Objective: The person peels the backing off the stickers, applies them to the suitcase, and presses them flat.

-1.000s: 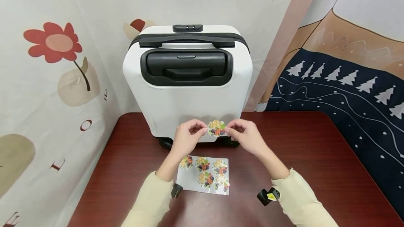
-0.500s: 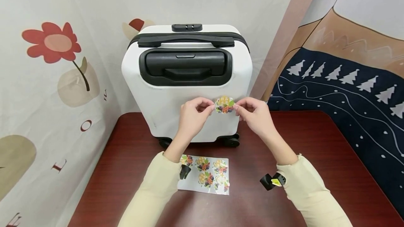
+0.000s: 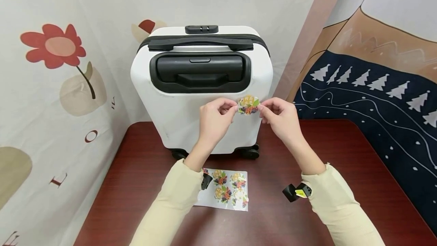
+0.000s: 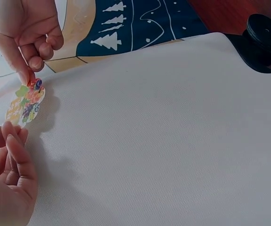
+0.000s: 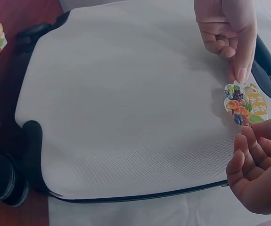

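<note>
While the left hand [image 3: 213, 120] and right hand [image 3: 285, 120] pinch its opposite edges, the fruit sticker [image 3: 248, 105] spans crosswise between them. It fronts the right side of the suitcase [image 3: 181, 117]; contact is unclear.

Wears long pale-yellow sleeves [image 3: 341, 208], bottom of frame. Has black boxy wrist units [image 3: 290, 193] at both cuffs [image 3: 312, 177], with yellow label [image 3: 301, 193] lower right.

Pale backdrop [image 3: 112, 7] with red flower [image 3: 60, 46] behind reddish-brown table [image 3: 266, 204]
</note>
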`<state>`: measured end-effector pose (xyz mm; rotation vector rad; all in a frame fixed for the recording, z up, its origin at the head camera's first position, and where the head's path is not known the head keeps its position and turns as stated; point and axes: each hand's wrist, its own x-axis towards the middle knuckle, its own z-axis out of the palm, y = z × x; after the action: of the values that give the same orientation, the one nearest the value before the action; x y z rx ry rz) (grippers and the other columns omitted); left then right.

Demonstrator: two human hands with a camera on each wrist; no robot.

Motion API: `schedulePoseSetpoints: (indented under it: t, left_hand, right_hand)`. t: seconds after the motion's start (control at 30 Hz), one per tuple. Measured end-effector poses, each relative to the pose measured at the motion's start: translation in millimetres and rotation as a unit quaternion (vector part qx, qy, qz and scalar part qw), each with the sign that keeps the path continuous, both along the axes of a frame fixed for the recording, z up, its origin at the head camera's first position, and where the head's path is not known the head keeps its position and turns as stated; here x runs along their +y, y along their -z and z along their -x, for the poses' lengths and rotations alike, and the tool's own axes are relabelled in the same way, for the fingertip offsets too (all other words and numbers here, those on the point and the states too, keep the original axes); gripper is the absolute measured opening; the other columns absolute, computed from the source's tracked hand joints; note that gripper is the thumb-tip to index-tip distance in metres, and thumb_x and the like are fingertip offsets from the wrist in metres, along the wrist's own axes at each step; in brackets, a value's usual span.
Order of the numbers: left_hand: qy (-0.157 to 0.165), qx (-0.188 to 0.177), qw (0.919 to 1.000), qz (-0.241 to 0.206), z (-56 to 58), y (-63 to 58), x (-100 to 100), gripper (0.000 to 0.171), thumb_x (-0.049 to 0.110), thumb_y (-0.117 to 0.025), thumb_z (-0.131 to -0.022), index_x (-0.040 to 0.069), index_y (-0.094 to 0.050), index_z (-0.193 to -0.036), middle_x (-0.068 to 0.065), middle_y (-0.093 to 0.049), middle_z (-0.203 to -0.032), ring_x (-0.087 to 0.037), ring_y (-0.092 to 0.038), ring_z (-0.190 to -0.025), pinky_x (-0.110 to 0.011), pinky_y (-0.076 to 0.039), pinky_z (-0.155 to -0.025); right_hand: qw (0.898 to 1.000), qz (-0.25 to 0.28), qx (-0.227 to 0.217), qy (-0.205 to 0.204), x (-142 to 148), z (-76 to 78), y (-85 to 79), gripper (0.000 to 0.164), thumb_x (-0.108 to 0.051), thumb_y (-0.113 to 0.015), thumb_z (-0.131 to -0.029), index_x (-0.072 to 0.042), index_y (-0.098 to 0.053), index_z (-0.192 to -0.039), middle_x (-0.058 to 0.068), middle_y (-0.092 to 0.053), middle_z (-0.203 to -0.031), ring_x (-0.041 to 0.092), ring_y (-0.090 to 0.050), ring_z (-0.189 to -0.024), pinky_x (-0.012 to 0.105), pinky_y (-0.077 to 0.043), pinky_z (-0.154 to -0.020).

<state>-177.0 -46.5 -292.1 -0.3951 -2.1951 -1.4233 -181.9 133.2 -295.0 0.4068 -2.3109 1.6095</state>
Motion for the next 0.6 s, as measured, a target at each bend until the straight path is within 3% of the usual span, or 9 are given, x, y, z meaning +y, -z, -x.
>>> schedulePoseSetpoints:
  t: [0.6]
  left_hand:
    - [-0.042,0.047,0.9980,0.004,5.8,4.7,6.3,0.006,0.009,-0.069,-0.080,0.003,-0.071,-0.080,-0.004,-0.066,-0.067,-0.005,-0.055,-0.045,-0.021,-0.043,-0.047]
  right_hand:
    - [1.000,-0.001,0.011,0.025,-5.6,6.6,1.0,0.018,-0.012,-0.064,-0.085,0.006,-0.064,-0.084,0.014,-0.058,-0.067,0.009,-0.052,-0.051,0.019,-0.046,-0.050]
